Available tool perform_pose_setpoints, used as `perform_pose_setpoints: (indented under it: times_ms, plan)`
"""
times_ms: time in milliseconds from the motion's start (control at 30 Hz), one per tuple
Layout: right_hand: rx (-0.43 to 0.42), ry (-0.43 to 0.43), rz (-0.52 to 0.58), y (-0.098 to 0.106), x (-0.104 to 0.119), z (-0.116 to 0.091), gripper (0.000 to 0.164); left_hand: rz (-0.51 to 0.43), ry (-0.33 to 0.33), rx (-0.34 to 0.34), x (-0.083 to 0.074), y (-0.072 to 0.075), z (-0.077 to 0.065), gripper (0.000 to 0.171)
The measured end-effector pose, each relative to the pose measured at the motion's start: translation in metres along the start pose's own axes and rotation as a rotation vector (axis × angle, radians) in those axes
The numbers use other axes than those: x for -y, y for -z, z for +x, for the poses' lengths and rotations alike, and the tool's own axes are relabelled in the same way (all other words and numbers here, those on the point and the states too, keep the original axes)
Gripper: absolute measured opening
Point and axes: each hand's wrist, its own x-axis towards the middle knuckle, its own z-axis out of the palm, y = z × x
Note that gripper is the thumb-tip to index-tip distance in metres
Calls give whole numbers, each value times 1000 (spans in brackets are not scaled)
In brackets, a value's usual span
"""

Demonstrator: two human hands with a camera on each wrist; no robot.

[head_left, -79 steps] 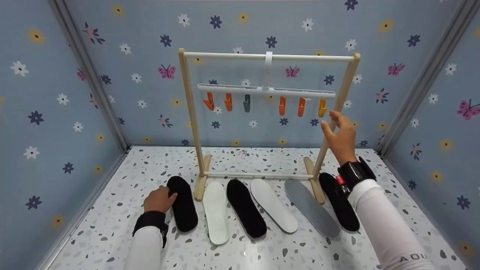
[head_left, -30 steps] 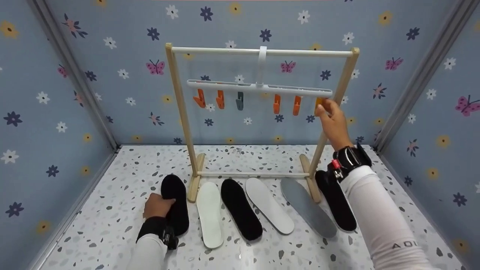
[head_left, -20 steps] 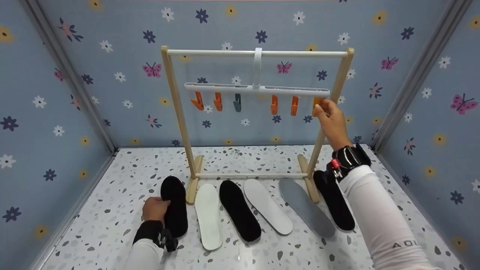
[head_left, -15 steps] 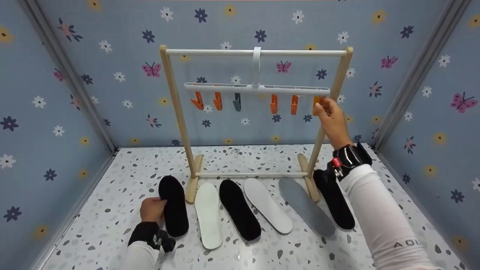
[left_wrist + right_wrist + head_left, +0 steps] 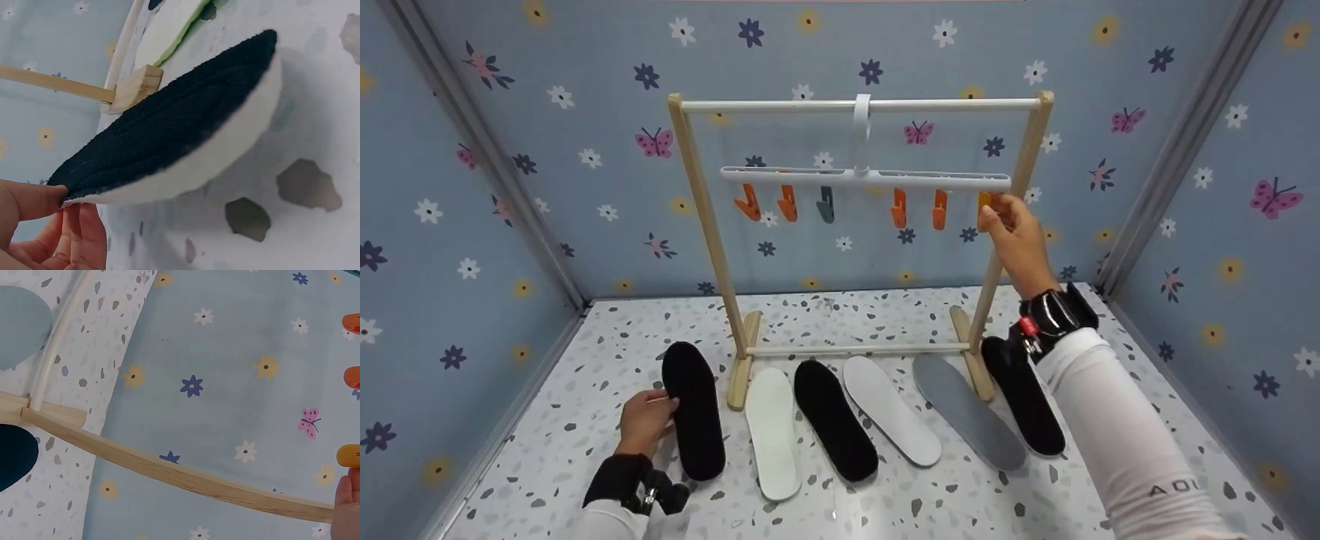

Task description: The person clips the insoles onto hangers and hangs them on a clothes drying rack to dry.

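At the far left of the row, my left hand point(image 5: 646, 421) pinches the edge of a black insole point(image 5: 694, 412) between thumb and fingers. In the left wrist view the insole point(image 5: 169, 121) is tilted and lifted off the surface, its pale underside showing. My right hand point(image 5: 1018, 238) is raised to the right end of the white hanger point(image 5: 930, 179). Its thumb and fingers pinch the yellow clothespin point(image 5: 984, 212) there, covering part of it. Several more clothespins, such as an orange clothespin point(image 5: 899, 208) and a dark grey clothespin point(image 5: 826, 204), hang from the same bar.
A wooden rack point(image 5: 705, 225) with white rods carries the hanger. On the speckled surface point(image 5: 855, 315) before it lie a pale green insole point(image 5: 774, 435), a black insole point(image 5: 836, 420), a white insole point(image 5: 892, 412), a grey insole point(image 5: 969, 412) and another black insole point(image 5: 1024, 397). Flowered panels point(image 5: 472, 225) enclose the sides and back.
My right hand has moved up and left onto the yellow clothespin and grips it. My left hand has taken the left black insole by its edge, lifting and shifting it left.
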Motion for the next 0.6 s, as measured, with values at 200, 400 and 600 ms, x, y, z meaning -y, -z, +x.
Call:
perform_pose_setpoints:
  times_ms: [200,400,600]
  plan:
    - [9,6,72,-1,19,-8,41,25,-28,34,-12,7,-10,43]
    - [11,0,37,2,14,-5,40,43,-59,33,-24,5,-18,41]
    - [8,19,8,2,0,0,44,96,-112,10,-33,1,-20,37]
